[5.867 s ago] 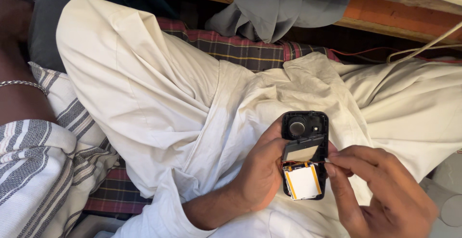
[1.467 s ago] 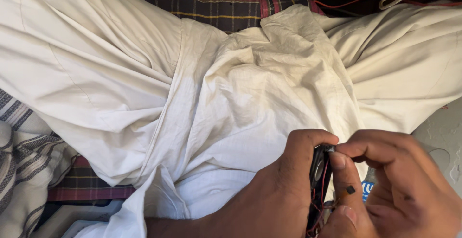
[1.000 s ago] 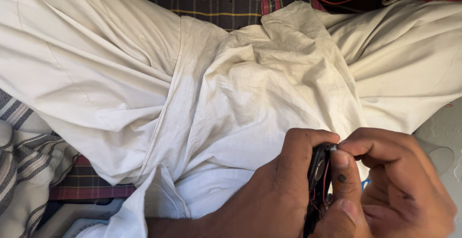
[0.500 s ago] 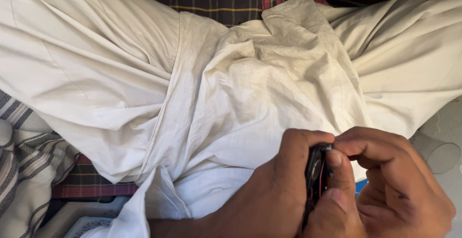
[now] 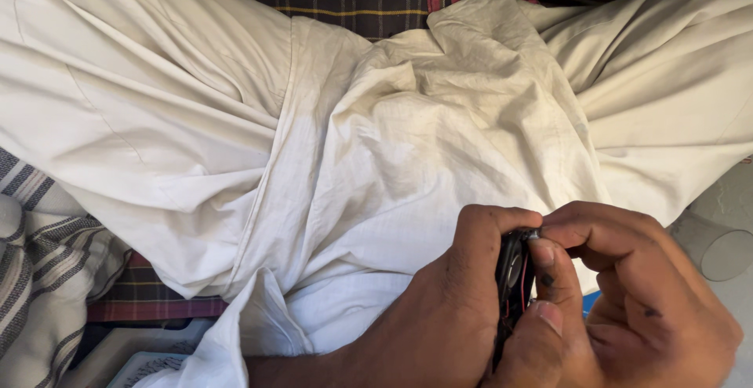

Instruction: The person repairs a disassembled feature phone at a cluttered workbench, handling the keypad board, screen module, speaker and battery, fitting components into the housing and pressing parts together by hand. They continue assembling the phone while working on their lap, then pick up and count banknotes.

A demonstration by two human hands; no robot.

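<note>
Both hands clamp a small black device (image 5: 514,278) over the lap of white cloth (image 5: 376,145). It stands edge-on, long axis running toward and away from the person. Left hand (image 5: 447,309) wraps its back; right hand (image 5: 627,294) pinches its front edge.

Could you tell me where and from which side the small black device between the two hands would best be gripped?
Probably by its two broad flat faces. The black device stands edge-on to the camera, thin edge up, with the left hand against one face and the right hand against the other. Fingers closing in from left and right would meet those faces. Red wires show at its open edge, so that seam looks better avoided.
</note>
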